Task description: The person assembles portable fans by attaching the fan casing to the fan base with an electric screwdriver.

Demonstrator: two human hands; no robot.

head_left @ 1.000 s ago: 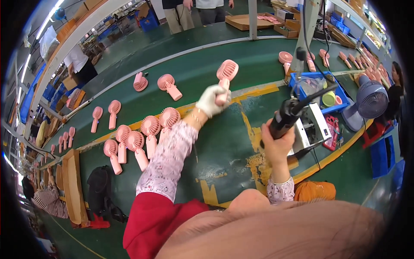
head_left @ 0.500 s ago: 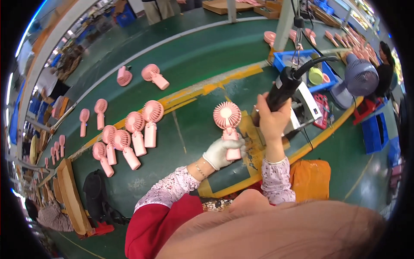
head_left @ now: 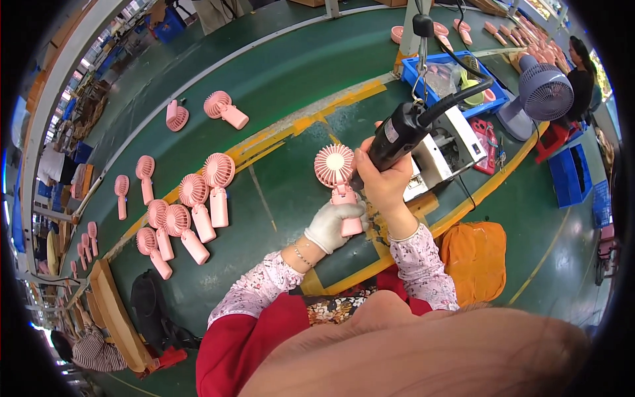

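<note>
The head view looks down on a green tabletop (head_left: 297, 73) with a yellow stripe across it. The left hand (head_left: 334, 223), in a white glove, has its fingers closed around the handle of a pink hand fan (head_left: 338, 182), holding it upright just above the tabletop with the round grille facing up toward the camera. The right hand (head_left: 382, 182), bare, has its fingers wrapped tight around a black power screwdriver (head_left: 402, 132), which is tilted, its lower end pointing down at the fan just beside the grille; the tip itself is hidden behind the hand and fan, so whether it touches cannot be told. A black cable runs up from the back of the screwdriver.

Just right of the fan stands a white box-shaped machine (head_left: 446, 149). Behind that machine is a blue tray (head_left: 423, 66) with small parts in it, and farther right of the fan a grey desk fan (head_left: 542, 92). Near the fan on its lower right lies an orange cloth (head_left: 476, 255).

Left of the held fan, well apart from it, a cluster of pink fans (head_left: 192, 212) lies on the tabletop, with two more pink fans (head_left: 205, 111) farther back and a few others strung out toward the far left edge. More pink fans lie far behind the blue tray.
</note>
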